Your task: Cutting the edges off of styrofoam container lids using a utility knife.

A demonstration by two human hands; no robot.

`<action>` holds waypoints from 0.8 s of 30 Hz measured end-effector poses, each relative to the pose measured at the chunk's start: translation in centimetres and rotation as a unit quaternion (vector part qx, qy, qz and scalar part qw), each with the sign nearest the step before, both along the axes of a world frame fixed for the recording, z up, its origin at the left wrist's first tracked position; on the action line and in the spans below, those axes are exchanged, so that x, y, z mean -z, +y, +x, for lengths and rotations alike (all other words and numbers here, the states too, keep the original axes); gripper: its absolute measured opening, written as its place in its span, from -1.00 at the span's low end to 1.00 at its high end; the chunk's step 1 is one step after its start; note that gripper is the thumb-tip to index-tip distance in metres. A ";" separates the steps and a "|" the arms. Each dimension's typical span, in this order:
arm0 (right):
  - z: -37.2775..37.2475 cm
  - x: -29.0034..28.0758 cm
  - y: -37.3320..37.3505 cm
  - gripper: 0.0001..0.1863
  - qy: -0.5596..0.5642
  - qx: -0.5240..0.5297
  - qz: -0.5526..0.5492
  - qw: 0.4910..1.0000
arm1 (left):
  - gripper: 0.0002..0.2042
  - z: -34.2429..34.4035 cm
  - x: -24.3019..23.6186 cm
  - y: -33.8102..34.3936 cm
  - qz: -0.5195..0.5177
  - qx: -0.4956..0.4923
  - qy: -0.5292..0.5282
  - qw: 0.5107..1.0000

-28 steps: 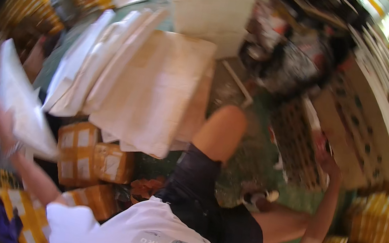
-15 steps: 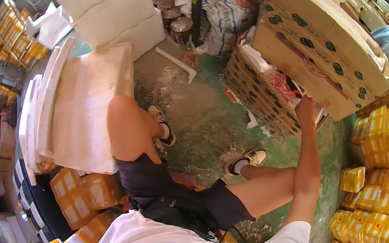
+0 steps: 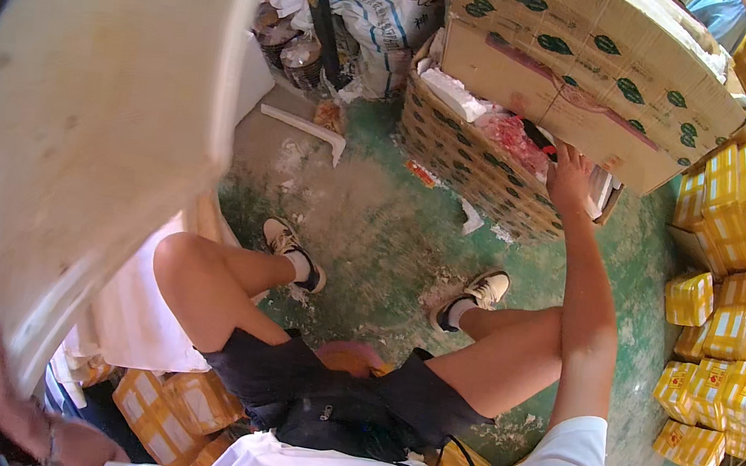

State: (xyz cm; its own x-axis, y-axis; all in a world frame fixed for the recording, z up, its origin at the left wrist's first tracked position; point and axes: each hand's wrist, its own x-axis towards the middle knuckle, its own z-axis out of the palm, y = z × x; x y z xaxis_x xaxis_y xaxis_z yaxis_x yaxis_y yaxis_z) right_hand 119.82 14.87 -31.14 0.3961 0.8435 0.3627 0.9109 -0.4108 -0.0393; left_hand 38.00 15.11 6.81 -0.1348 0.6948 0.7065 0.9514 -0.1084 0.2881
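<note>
A large white foam board point(image 3: 101, 86) stands tilted at the left, close to the camera, with my left hand point(image 3: 7, 391) gripping its lower edge. My right hand point(image 3: 569, 180) is at the opening of a patterned cardboard box point(image 3: 487, 183), its fingers curled just below the lifted cardboard flap point(image 3: 571, 70) beside a dark item; what they hold is hidden. White foam pieces point(image 3: 452, 91) and crumpled red-and-white material point(image 3: 513, 133) lie inside the box. More foam sheets point(image 3: 130, 312) lean beside my left leg.
Taped yellow parcels point(image 3: 737, 316) are piled along the right, others point(image 3: 163, 409) at lower left. White sacks point(image 3: 380, 22) and bundled items sit at the back. A foam strip point(image 3: 302, 126) and scraps lie on the green floor point(image 3: 374, 224). Part of a person in blue point(image 3: 715, 9) shows top right.
The foam board in my left hand, out of sight half a second ago, has risen across the left side. My right hand stays at the box opening. The view has swung rightward since the first frame.
</note>
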 end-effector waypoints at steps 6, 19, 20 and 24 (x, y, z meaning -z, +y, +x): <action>-1.9 0.2 2.4 -0.27 -0.054 0.010 -0.115 0.992 | -0.19 15.1 12.2 9.6 -0.200 0.292 -0.157 0.922; -1.8 0.9 3.4 -0.43 -0.117 -0.009 -0.116 0.986 | -0.30 22.0 22.1 6.7 -0.373 0.248 -0.175 0.877; -1.5 0.7 3.1 -0.45 -0.096 -0.005 -0.099 0.990 | -0.30 22.7 21.1 6.4 -0.370 0.251 -0.178 0.877; -0.4 -0.9 2.0 -0.47 -0.190 0.047 -0.209 0.958 | -0.32 23.0 20.3 4.4 -0.315 0.244 -0.013 0.917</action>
State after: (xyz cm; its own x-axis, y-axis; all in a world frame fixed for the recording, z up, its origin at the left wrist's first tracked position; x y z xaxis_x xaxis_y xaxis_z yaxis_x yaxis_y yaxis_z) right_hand 119.41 16.84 -30.23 0.3836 0.9137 0.1340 0.7853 -0.3991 0.4733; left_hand 61.02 19.51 -13.48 0.2897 0.9460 0.1456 0.8263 -0.3239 0.4607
